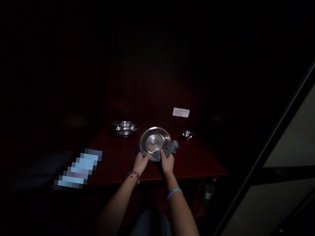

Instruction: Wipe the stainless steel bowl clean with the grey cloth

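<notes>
A round metal bowl [154,141] is tilted up above the dark red desk, its shiny inside facing me. My left hand [140,164] is closed on the bowl's lower left rim, thumb on top. At the lower right rim, my right hand [167,163] is closed on a grey cloth [170,148], which lies against the bowl's edge. The fingers behind the bowl and cloth are hidden.
On the dark red desk [198,162] stand more metal bowls [124,128] at the left and a small metal bowl [187,135] at the right. A white socket [181,112] is behind. A jar-like container [208,192] is below right; a pale panel [308,130] stands further right.
</notes>
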Available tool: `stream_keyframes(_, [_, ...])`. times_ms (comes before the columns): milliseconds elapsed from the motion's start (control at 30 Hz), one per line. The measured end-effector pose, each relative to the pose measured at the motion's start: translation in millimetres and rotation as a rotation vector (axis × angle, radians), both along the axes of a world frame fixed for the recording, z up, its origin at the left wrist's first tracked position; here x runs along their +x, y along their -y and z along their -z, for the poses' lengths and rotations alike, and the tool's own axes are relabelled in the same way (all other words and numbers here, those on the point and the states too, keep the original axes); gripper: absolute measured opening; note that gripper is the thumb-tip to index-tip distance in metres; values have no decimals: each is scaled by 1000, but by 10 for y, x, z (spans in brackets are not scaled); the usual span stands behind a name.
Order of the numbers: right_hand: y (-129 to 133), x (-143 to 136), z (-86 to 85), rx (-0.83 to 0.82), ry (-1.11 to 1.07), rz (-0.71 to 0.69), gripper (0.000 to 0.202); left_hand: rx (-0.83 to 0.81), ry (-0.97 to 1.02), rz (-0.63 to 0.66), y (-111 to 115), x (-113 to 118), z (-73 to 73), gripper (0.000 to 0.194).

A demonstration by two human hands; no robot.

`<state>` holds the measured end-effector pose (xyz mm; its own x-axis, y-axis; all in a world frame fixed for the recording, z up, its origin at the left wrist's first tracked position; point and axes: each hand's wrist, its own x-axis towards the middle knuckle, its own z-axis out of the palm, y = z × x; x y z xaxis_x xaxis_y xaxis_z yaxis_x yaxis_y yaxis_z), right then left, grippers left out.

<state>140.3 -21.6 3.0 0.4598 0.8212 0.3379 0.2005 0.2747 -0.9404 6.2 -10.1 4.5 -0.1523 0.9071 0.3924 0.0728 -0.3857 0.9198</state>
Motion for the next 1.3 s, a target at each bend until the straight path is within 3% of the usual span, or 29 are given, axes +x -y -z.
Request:
stream_keyframes(233, [-34,3,32,7,-9,13,36,-7,35,18,12,11,-19,27])
stream_keyframes(433, [-11,5,-11,-22,-22,55,37,-67,211,2,153,2,-164,32])
stream_keyframes(567, [-19,16,-10,-29,-6,8,36,-103,267,10,228,-15,-235,40])
stream_keyframes(700, [-59,40,28,-4,-42,-11,40,-60,261,117,210,24,-218,45])
stream_keyframes(867, [-103,61,80,17,-64,-16,44,11,57,251,122,81,-105,45])
stream_keyframes(1000, [-110,58,85,18,-66,-41,42,-7,-23,212,64,66,-37,31])
stream_keyframes(1300, [-62,17,32,21,-52,57,41,78,167,20,-28,56,-24,41])
